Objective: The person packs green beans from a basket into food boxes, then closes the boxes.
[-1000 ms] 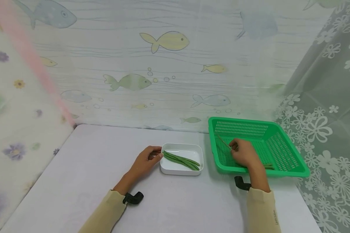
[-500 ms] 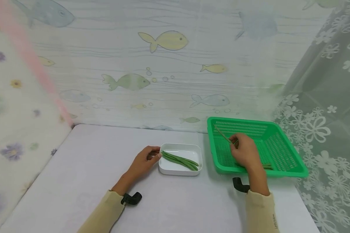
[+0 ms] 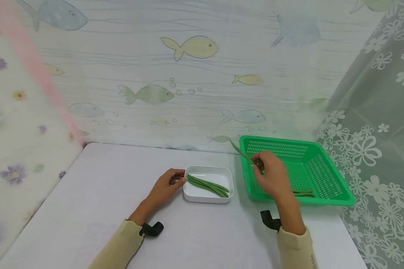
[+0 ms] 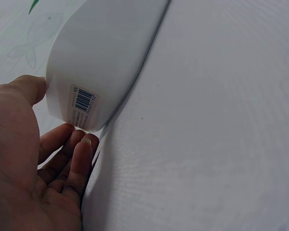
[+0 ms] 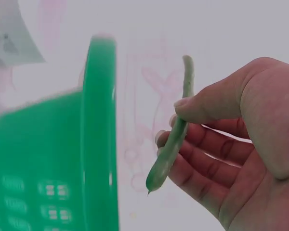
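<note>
My left hand [image 3: 167,186] rests at the left end of a white rectangular dish [image 3: 207,200]. Its thumb touches the rim, while loosely bent fingertips touch the wall below the barcode label [image 4: 82,106] in the left wrist view. Several green beans [image 3: 208,185] lie together inside the dish. Over the left side of a green plastic basket [image 3: 297,145], my right hand [image 3: 271,172] pinches one green bean [image 3: 239,150] between thumb and fingers. The right wrist view shows this bean [image 5: 171,151] tilted, beside the basket's rim. More green beans [image 3: 303,192] lie inside the basket, partly hidden by the right forearm.
Both containers stand on a white-covered table [image 3: 202,235], the basket to the right of the dish with a narrow gap between. A fish-print curtain [image 3: 138,67] hangs behind the table. A floral sheet [image 3: 30,149] borders the left, and lace fabric [image 3: 383,149] the right.
The right hand has lifted and moved left with the bean, whose tip now extends past the basket's left rim. More beans in the basket show. The left hand and dish stay in place.
</note>
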